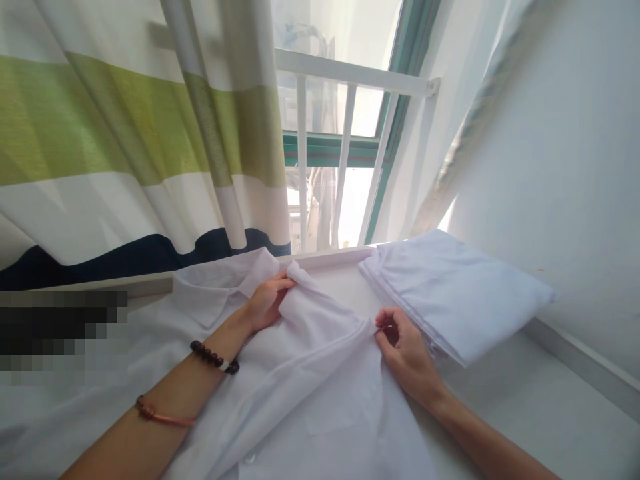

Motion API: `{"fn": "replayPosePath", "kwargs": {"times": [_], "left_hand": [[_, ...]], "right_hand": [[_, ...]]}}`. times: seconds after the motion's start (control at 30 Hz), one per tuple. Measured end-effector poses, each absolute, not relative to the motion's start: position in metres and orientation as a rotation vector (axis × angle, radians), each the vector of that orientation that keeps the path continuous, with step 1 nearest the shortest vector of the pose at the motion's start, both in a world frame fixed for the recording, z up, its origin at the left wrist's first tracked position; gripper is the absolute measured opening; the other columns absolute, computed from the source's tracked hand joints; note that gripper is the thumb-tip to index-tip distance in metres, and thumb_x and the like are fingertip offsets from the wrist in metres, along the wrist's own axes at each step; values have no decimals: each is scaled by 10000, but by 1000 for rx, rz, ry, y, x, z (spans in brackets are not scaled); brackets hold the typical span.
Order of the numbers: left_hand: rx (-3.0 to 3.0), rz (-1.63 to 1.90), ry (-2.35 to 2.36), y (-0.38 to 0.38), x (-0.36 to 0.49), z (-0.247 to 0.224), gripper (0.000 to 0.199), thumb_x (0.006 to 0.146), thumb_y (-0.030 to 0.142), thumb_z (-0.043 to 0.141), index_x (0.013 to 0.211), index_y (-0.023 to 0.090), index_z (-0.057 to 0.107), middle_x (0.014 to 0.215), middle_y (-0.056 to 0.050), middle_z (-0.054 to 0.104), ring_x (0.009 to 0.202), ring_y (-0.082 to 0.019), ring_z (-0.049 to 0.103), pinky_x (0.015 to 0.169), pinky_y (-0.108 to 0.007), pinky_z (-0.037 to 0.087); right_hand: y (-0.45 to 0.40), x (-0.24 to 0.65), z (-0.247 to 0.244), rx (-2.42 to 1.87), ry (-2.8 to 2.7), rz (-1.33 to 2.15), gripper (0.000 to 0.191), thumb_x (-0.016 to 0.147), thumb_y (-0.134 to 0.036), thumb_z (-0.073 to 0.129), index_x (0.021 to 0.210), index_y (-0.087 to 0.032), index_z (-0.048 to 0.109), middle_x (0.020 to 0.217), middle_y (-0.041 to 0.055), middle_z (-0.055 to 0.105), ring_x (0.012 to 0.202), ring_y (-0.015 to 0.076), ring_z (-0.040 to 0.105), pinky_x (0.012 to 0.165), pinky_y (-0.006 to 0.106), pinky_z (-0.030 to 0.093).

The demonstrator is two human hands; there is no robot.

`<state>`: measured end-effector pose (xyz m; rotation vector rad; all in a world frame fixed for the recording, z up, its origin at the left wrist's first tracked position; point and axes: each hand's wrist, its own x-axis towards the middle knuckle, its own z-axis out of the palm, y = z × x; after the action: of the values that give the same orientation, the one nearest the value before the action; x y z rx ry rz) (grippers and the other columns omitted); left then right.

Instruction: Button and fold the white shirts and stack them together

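A white collared shirt (320,373) lies spread over the white surface in front of me, its collar (207,297) toward the window. My left hand (267,300) pinches a fold of the shirt near the shoulder, right of the collar. With thumb and fingertips, my right hand (403,343) grips the cloth at a raised corner further right. Creases run through the fabric from that corner down toward the lower left. A chest pocket and a button (250,458) show on the lower part of the shirt.
Folded white cloth (455,293) is stacked just right of my right hand. A striped curtain (140,133) hangs behind on the left. White railings (345,147) stand before the window, and a white wall (560,167) closes the right side. A raised edge borders the surface.
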<state>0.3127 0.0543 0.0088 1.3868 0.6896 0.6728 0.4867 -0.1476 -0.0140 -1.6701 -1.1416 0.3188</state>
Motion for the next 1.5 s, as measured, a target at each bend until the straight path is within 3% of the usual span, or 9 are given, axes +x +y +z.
{"fn": "replayPosePath", "kwargs": {"times": [0.2, 0.3, 0.47, 0.63, 0.8, 0.97, 1.07, 1.27, 1.5], "left_hand": [[1640, 740, 850, 42, 307, 22, 472, 864, 382, 530, 1275, 228, 357, 1080, -45, 561, 848, -170, 576, 710, -279, 467], [1939, 815, 874, 21, 292, 42, 385, 839, 372, 579, 1175, 232, 455, 1234, -53, 483, 1061, -202, 496, 867, -312, 417], [2637, 93, 541, -30, 274, 68, 318, 828, 399, 613, 1089, 231, 542, 927, -21, 645, 817, -213, 612, 732, -314, 441], [2638, -223, 396, -60, 262, 80, 322, 863, 141, 463, 1127, 301, 557, 1015, 0, 687, 903, -192, 648, 774, -279, 437], [2529, -452, 506, -64, 257, 88, 509, 793, 317, 609, 1279, 318, 460, 925, -16, 687, 805, -225, 653, 654, -277, 437], [2568, 82, 616, -35, 281, 75, 320, 915, 456, 464, 1155, 253, 524, 821, -16, 673, 681, -198, 615, 658, -290, 438], [2743, 496, 631, -7, 294, 57, 258, 950, 341, 408, 1053, 197, 595, 1000, -83, 665, 940, -248, 609, 874, -374, 439], [2942, 203, 508, 13, 287, 11, 452, 978, 367, 376, 1403, 225, 431, 1514, -95, 360, 1396, -280, 304, 1133, -469, 229], [2488, 451, 775, 11, 300, 23, 305, 912, 362, 507, 1145, 185, 598, 1355, -129, 499, 1306, -316, 397, 1109, -489, 260]], "right_hand": [[-142, 485, -17, -1726, -1214, 284, 229, 762, -237, 530, 984, -185, 505, 752, -11, 534, 626, 150, 515, 578, 267, 426], [-141, 485, -18, -1722, -1279, 323, 266, 764, -215, 526, 1027, -176, 514, 791, 2, 572, 668, 153, 527, 626, 269, 430], [-143, 484, -15, -1763, -1303, 378, 56, 783, -237, 526, 814, -193, 541, 719, -6, 562, 634, 151, 496, 593, 265, 391], [-144, 483, -12, -1758, -1269, 339, 45, 752, -183, 501, 773, -197, 539, 668, -25, 527, 599, 143, 473, 570, 259, 372], [-143, 483, -13, -1721, -1319, 248, 112, 707, -115, 447, 756, -204, 494, 683, -20, 518, 623, 147, 485, 583, 257, 388], [-145, 483, -10, -1732, -1392, 177, 150, 712, -112, 462, 823, -199, 515, 781, 12, 547, 691, 162, 512, 617, 265, 422], [-146, 482, -9, -1658, -1490, 186, 313, 690, -111, 509, 989, -189, 559, 933, 43, 587, 833, 185, 550, 751, 298, 460], [-143, 485, -12, -1663, -1407, 261, 278, 740, -86, 417, 840, -195, 651, 867, 44, 607, 814, 189, 581, 753, 310, 453], [-142, 487, -13, -1684, -1381, 241, 227, 731, -82, 404, 765, -201, 595, 917, 55, 565, 884, 200, 578, 784, 316, 446]]}}
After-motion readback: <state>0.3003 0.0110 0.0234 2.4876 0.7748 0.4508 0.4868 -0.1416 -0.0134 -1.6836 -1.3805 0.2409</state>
